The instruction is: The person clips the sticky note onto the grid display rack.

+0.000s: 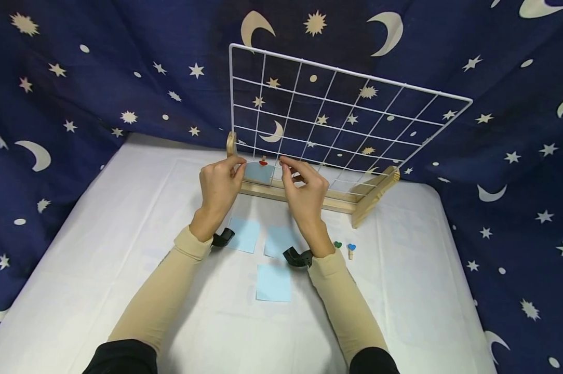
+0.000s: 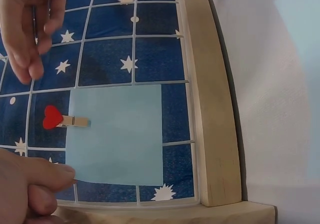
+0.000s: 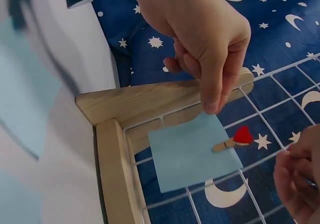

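Plainly, three blue notes (image 1: pixel 273 283) lie near and a fourth note (image 2: pixel 117 139) hangs pegged to the wire grid (image 1: pixel 337 69) beyond.
On the white worktop (image 1: pixel 220 327), a blue heart peg (image 1: pixel 351 249) and a green one (image 1: pixel 338 244) sit by the right forearm (image 1: pixel 349 306), probably for easy reach. The right hand's (image 1: pixel 306 189) fingers sit close together, nothing visible between; the left hand's (image 1: pixel 218 184) pinch the fourth note's upper corner, perhaps to keep it level, while a red heart peg (image 2: pixel 65 119) grips its top edge.
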`<action>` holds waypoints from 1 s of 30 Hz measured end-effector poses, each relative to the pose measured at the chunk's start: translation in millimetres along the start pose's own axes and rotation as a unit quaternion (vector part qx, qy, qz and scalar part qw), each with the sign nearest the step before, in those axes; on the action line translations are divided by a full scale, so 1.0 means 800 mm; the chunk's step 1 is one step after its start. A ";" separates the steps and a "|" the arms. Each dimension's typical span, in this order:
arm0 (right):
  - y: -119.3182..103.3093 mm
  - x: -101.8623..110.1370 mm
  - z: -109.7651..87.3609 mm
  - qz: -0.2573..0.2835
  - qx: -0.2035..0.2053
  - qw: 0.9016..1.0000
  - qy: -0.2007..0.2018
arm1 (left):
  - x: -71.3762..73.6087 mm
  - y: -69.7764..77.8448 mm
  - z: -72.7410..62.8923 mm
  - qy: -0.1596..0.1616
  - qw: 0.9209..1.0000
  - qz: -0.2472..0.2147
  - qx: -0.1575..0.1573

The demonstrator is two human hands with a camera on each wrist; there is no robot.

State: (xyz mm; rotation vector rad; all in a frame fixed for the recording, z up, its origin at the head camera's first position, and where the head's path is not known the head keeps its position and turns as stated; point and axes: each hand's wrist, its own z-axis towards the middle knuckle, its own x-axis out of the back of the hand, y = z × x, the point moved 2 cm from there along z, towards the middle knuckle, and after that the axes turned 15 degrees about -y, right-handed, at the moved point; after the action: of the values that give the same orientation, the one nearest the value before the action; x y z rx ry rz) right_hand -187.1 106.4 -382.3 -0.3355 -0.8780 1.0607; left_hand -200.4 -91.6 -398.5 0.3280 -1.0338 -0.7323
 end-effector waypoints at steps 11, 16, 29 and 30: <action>0.014 0.061 -0.058 0.000 -0.026 0.999 -0.021 | 0.001 0.003 -0.002 0.008 1.000 0.004 0.004; 0.028 0.095 -0.090 -0.015 -0.040 0.999 -0.013 | 0.003 0.003 -0.005 0.039 0.999 -0.015 -0.005; 0.034 0.150 -0.145 0.036 -0.113 0.992 -0.041 | 0.006 -0.017 -0.031 0.026 0.996 -0.065 -0.052; 0.036 0.152 -0.148 0.026 -0.114 0.992 -0.039 | 0.006 -0.019 -0.033 0.018 0.996 -0.064 -0.053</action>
State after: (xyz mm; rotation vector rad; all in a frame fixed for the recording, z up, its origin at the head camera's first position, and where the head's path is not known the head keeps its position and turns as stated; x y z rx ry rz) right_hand -90.0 244.2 -418.6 -0.5126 -1.0689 1.0290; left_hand -181.9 -108.4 -417.2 0.3167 -0.9431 -0.8894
